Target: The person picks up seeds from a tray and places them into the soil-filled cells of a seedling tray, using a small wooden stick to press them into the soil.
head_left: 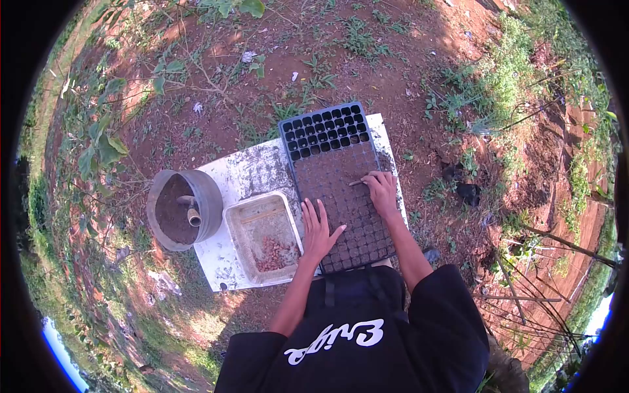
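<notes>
the person's left hand (319, 229) lies flat, fingers spread wide and holding nothing, on the near left part of the black plastic seedling tray (341, 183), which rests on a white soil-smeared board (242, 171) laid on the red earth. the right hand (382, 192) rests further up the tray near its right edge, fingers drawn narrow around a small thin stick (354, 183) whose tip points left across the soil-filled cells. most cells are packed with dark soil; the far rows are empty

just left of the tray stands a rectangular translucent plastic tub (263, 237) with a small heap of reddish seeds (270, 253) in its near end. beyond it, at the board's left edge, stands a round grey metal bucket (185, 208) of dark soil with a short pipe-like scoop inside

procedure, as judged from this position: keep the flat hand pressing the tray steady. bring the stick upright over the centre of one cell, press to an even shallow depth, and work row by row so that no cell is missed. avoid leaning weight on filled cells, which compacts the soil
</notes>
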The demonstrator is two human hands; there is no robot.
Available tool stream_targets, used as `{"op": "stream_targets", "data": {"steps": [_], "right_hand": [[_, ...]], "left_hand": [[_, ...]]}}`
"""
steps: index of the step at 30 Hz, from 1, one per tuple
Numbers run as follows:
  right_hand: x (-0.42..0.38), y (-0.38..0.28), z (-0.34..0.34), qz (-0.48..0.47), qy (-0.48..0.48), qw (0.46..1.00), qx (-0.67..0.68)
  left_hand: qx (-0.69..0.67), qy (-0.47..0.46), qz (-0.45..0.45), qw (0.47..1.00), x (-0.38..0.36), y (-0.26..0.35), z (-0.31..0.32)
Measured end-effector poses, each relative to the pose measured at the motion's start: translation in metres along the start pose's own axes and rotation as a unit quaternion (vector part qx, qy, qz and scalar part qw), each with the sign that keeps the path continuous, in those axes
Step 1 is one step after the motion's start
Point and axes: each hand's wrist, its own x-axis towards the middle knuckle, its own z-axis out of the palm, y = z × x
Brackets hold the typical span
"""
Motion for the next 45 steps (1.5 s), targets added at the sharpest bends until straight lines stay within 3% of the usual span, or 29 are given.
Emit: {"op": "stream_targets", "data": {"steps": [5, 15, 24, 26, 29, 32, 37, 45], "right_hand": [[0.031, 0.007, 0.010, -0.067, -0.042, 0.997, -0.002], [0.090, 0.009, 0.043, -0.114, -0.020, 0.993, 0.015], [0.119, -0.002, 0.054, -0.081, 0.003, 0.997, 0.004], [0.118, -0.001, 0.061, 0.030, 0.080, 0.996, -0.015], [0.113, -0.004, 0.070, 0.048, 0.087, 0.995, -0.024], [0.105, -0.016, 0.074, 0.023, 0.040, 0.998, -0.050], [0.082, -0.041, 0.074, 0.041, 0.032, 0.998, -0.019], [0.058, -0.061, 0.070, -0.018, 0.001, 1.000, -0.018]], "left_hand": [[-0.016, 0.047, -0.047, 0.998, -0.001, -0.010, 0.021], [0.004, 0.004, -0.074, 0.997, 0.002, -0.009, 0.021], [-0.009, -0.019, -0.088, 0.996, 0.003, -0.007, 0.019], [-0.013, -0.025, -0.090, 0.996, 0.004, -0.009, 0.019], [-0.002, -0.025, -0.088, 0.996, 0.004, -0.008, 0.021], [-0.014, -0.039, -0.094, 0.995, 0.005, -0.008, 0.015], [-0.051, 0.016, -0.030, 0.998, 0.000, -0.007, 0.003], [-0.084, 0.014, -0.018, 0.996, -0.010, -0.007, -0.021]]}}
